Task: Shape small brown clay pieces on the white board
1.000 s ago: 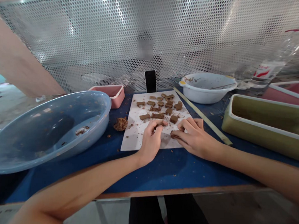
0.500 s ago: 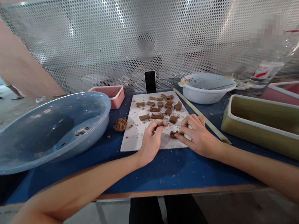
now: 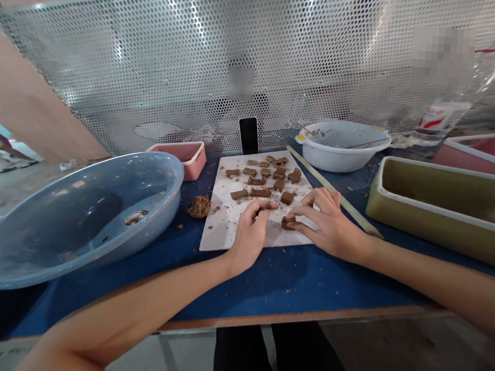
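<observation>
My right hand (image 3: pixel 325 222) pinches a small brown clay piece (image 3: pixel 286 224) between thumb and fingers, near the front edge of a white board (image 3: pixel 222 234). My left hand (image 3: pixel 250 236) rests on the board to the left of that piece, fingers curved and a little apart, with nothing seen in them. Its fingertips look smeared with brown. Beyond both hands lie several shaped clay pieces, among them a blocky one (image 3: pixel 288 198) and a long one (image 3: pixel 260 192). Crumbs are scattered over the board.
A rough clay lump (image 3: pixel 199 206) sits left of the board, beside a large blue basin (image 3: pixel 161 213). Behind stand a pink box (image 3: pixel 196 165) and a phone (image 3: pixel 248 136). To the right are a pale stick (image 3: pixel 355 215), a white basin (image 3: pixel 334 157) and a green planter (image 3: pixel 435 221).
The fingers of my right hand have shifted slightly over the clay piece, which now shows a different side. My left hand has stayed in place.
</observation>
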`<state>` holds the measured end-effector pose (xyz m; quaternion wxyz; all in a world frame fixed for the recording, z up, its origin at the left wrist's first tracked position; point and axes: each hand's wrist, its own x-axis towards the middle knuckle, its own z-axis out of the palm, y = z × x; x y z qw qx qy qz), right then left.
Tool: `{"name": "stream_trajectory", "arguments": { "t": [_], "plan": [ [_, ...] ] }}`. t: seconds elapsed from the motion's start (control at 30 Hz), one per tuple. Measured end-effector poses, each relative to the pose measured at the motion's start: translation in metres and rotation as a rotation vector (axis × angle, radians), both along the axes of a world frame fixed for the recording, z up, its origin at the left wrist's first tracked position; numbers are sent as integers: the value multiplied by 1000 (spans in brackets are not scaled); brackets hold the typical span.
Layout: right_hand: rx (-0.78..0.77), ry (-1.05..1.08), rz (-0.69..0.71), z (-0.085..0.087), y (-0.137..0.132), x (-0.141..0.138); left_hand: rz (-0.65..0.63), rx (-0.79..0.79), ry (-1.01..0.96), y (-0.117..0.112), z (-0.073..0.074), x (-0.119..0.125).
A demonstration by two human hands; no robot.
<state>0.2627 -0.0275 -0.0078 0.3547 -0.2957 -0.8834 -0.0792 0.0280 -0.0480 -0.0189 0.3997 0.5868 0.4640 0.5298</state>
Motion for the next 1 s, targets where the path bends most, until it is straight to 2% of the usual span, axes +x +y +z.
{"name": "stream_trajectory", "arguments": {
  "t": [0.23,0.8,1.0],
  "plan": [
    [-10,5,45,1,0,1,-16,-18,11,0,2,-1],
    [44,44,65,7,-3,2,-33,-24,-12,-2,6,0],
    [11,52,53,8,-4,3,-22,-28,-3,-2,6,1]
  ]
}}
